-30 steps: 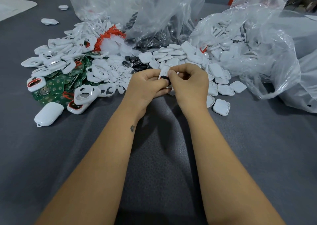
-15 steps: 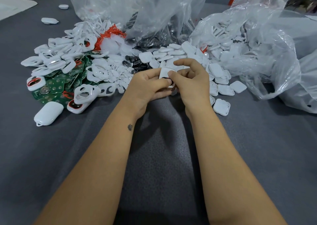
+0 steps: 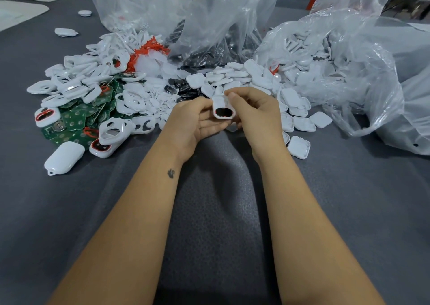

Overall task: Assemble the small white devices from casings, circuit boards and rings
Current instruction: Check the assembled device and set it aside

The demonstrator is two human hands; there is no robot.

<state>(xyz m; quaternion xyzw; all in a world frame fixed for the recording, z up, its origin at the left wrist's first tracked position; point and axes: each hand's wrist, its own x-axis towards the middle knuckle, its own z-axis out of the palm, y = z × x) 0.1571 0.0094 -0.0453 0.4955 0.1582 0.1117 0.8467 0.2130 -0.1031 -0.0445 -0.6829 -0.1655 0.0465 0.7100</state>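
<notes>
both hands' fingers (image 3: 235, 100) pinch one white casing (image 3: 223, 109); no writing legible.

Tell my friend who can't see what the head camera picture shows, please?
Two hands, left hand and right hand, hold a small white casing with a dark, red-rimmed opening above a grey table. Behind lie heaps of white casings, green circuit boards and clear plastic bags.

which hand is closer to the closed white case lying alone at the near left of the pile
Left. The left hand is out to the right of the white case, across bare cloth. The right hand is farther right, beyond the left hand, both holding one small device.
</notes>
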